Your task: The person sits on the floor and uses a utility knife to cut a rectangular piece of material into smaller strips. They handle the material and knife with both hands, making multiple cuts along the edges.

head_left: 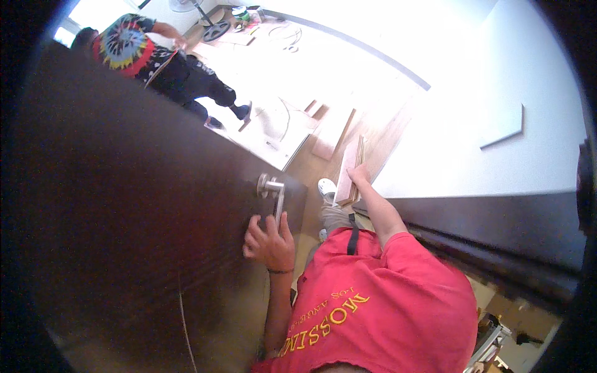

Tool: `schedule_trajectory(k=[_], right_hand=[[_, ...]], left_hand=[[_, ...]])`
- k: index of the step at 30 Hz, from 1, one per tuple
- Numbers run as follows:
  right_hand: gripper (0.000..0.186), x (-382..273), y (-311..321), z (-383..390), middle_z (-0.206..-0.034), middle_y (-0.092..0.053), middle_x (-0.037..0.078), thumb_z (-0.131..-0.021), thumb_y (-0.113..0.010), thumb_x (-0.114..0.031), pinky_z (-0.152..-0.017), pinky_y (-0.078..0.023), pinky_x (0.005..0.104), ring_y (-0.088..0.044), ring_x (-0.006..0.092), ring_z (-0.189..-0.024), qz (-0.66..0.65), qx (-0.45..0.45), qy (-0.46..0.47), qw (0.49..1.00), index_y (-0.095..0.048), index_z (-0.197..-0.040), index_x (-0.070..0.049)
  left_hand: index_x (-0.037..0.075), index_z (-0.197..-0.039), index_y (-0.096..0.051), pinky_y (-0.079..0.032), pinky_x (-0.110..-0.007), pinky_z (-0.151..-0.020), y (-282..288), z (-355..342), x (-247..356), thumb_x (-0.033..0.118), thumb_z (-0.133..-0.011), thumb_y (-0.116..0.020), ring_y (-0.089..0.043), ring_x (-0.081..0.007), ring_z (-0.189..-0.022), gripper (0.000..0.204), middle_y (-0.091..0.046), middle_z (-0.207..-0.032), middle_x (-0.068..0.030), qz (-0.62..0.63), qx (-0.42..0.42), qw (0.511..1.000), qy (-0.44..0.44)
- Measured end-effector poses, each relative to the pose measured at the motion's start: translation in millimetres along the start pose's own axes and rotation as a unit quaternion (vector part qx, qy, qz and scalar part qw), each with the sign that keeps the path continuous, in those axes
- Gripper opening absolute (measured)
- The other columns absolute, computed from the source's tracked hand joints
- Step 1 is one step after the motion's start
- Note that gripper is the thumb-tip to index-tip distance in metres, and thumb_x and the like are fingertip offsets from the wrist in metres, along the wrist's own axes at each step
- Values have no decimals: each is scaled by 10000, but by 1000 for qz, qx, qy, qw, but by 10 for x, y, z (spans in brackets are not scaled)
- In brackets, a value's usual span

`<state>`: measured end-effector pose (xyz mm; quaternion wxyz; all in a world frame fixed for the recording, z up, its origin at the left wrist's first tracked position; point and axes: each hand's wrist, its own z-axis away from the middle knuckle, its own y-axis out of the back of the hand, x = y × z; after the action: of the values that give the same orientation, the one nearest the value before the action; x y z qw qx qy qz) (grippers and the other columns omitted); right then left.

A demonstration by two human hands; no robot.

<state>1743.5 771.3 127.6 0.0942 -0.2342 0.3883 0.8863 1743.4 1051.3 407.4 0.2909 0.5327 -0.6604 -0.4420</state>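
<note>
A dark door (143, 180) fills the left side, blocking any reach past the left hand (268, 242), which is at the lower end of the lever handle (279, 202) jutting from the door's face. A passage runs between the door's free edge and the planks (346, 186) gripped in the right hand (359, 173), narrowed by the person's own legs (336, 216). A white wall (541, 152) and a dark panel (497, 221) bar the right. Farther in, loose boards (334, 133) obstruct the floor; a co-worker (127, 46) occupies space beyond the door.
</note>
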Motion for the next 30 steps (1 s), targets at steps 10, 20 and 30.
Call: schedule_trajectory(k=[10,20,30], right_hand=[[770,282,123,-1326,-1091,-652,299,-762,-690,-410,-902,-508,503,-639,450,-1031,124,18,12,992,-399,-1345,0],[749,151,342,-1840,-1073,-654,303,-785,-678,-415,-882,-509,524,-639,462,-1011,207,41,64,975,-399,-1357,-22],[748,-862,330,-3101,-1087,-637,321,-797,-672,-406,-898,-486,534,-616,492,-1019,260,36,215,941,-378,-1365,-17]], left_hand=[[-9,-1211,-562,-483,-459,-899,-11,-210,211,113,-901,-637,-599,-376,-1077,342,-603,-1160,-185,307,-134,941,47],[-1,-1047,-605,-503,-438,-679,-180,-598,202,88,-929,-612,-637,-380,-843,149,-624,-919,-186,252,-223,936,99],[43,-816,-635,-543,-430,-616,-338,-1199,522,253,-934,-581,-682,-333,-711,247,-661,-773,-156,-13,-475,842,255]])
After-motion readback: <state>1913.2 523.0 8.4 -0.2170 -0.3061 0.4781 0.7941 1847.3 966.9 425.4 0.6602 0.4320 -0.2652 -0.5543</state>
